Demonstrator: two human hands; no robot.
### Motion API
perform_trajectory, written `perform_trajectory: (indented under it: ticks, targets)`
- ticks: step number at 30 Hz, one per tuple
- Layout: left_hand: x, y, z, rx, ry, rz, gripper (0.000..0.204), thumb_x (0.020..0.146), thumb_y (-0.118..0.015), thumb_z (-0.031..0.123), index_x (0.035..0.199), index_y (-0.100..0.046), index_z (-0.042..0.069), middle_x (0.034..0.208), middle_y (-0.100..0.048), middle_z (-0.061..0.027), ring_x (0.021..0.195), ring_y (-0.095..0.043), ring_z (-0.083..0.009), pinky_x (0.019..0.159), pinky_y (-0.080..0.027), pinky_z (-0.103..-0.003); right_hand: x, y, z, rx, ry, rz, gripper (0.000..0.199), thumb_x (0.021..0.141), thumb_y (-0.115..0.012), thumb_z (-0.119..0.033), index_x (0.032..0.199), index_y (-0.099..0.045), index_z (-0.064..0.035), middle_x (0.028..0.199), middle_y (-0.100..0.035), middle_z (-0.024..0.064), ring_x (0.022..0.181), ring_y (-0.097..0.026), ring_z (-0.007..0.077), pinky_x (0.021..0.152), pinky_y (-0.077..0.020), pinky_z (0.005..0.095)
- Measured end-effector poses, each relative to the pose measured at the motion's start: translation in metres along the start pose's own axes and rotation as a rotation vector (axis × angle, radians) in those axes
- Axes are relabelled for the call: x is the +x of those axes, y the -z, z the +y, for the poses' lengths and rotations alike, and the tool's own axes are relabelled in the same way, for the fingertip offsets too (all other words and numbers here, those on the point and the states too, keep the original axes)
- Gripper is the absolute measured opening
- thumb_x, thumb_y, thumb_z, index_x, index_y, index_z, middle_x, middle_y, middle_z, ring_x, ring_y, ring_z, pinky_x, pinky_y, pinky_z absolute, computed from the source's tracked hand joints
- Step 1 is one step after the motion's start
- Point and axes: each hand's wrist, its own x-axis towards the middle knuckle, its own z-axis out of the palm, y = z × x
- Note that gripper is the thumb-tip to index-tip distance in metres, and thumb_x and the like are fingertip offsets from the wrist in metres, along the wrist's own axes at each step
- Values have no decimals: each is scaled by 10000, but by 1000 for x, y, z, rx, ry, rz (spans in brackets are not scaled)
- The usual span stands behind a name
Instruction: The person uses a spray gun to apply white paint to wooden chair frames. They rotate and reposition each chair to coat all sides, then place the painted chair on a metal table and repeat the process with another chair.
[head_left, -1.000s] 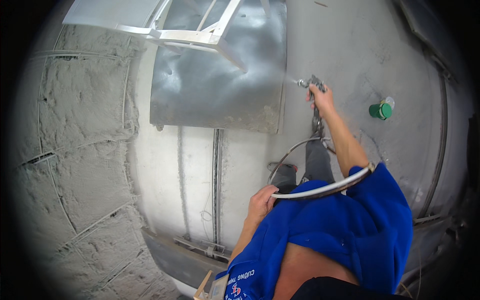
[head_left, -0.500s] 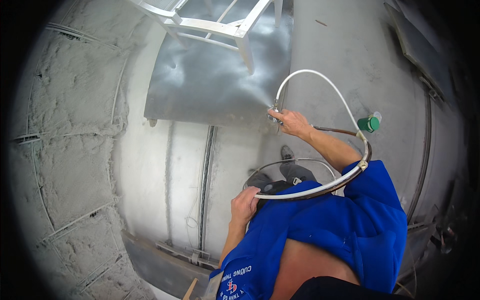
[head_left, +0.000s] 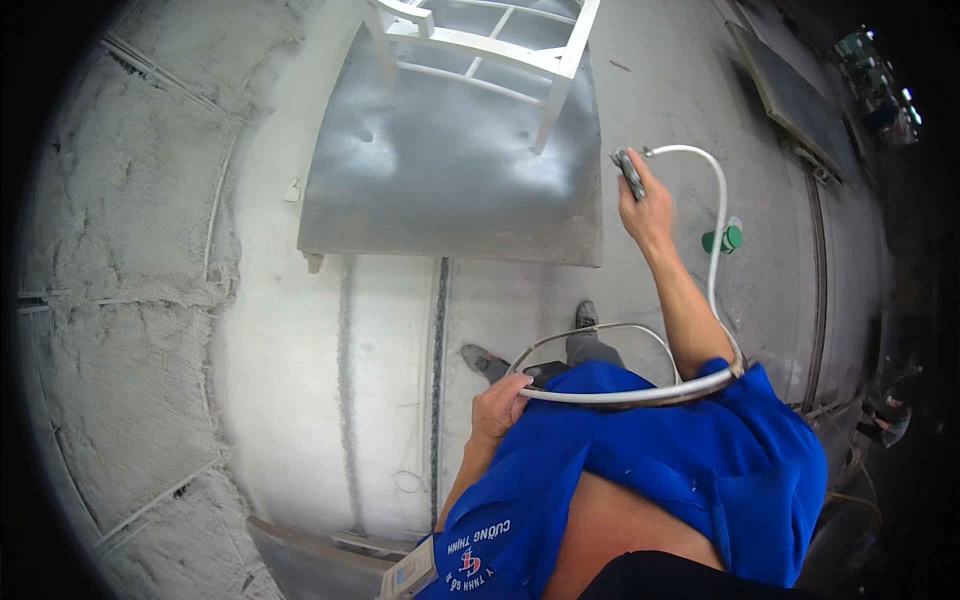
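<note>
My right hand (head_left: 646, 208) is closed round a metal spray gun (head_left: 630, 174), held out to the right of the board's edge. A white hose (head_left: 719, 215) arcs from the gun back past my elbow and across my front. Close to my waist, my left hand (head_left: 499, 405) grips the hose bundle. Ahead, a white wooden chair frame (head_left: 490, 48) stands on a grey metal-looking board (head_left: 450, 200). The chair's top runs out of view. No spray mist shows at the gun.
A green-lidded container (head_left: 728, 238) sits on the floor right of my forearm. Dusty filter panels (head_left: 130, 190) line the left wall. A dark panel (head_left: 795, 95) leans at the far right. Another person (head_left: 884, 420) is at the right edge.
My right hand has swung right and forward with the spray gun, off the board's edge. The mist seen earlier at the nozzle is gone. My left hand keeps its hold on the hose.
</note>
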Motion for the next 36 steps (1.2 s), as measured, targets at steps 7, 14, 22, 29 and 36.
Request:
perform_trajectory:
  ticks: [7,14,22,29,36]
  targets:
    - [-55,83,-25,277,98,-1,220,873,-694,37,1092,-702,49,981,-740,-169,847,-736,-363,701,-590,-409,43,-168,-71,444,-93,-47,443,960,-708,-145,1399,-649,-129,881,-713,28,739,-633,101,709,-529,286]
    - [-86,98,-12,246,364,70,218,889,-710,96,1105,-714,64,965,-747,-164,826,-743,-346,693,-585,-395,71,-319,-119,557,-149,57,465,973,-667,-165,1432,-613,-121,848,-672,47,683,-651,126,616,-546,286]
    - [-48,126,6,178,179,144,225,853,-772,36,1068,-711,23,931,-747,-168,784,-744,-343,670,-591,-383,23,-304,-146,1023,-1054,161,227,970,-640,-186,1150,-596,-55,805,-631,61,631,-636,143,407,-442,274]
    - [-15,138,33,236,14,160,241,831,-805,69,1052,-718,28,902,-749,-158,739,-741,-318,631,-585,-376,126,-226,-254,1349,-708,283,241,970,-646,-188,1163,-586,-56,844,-636,70,631,-636,148,407,-450,285]
    - [-2,146,58,117,-83,161,317,818,-822,81,1110,-715,25,900,-746,-171,751,-733,-335,658,-577,-376,227,-160,-367,1462,-405,263,225,950,-648,-171,1123,-610,-32,800,-641,74,588,-633,161,391,-451,307]
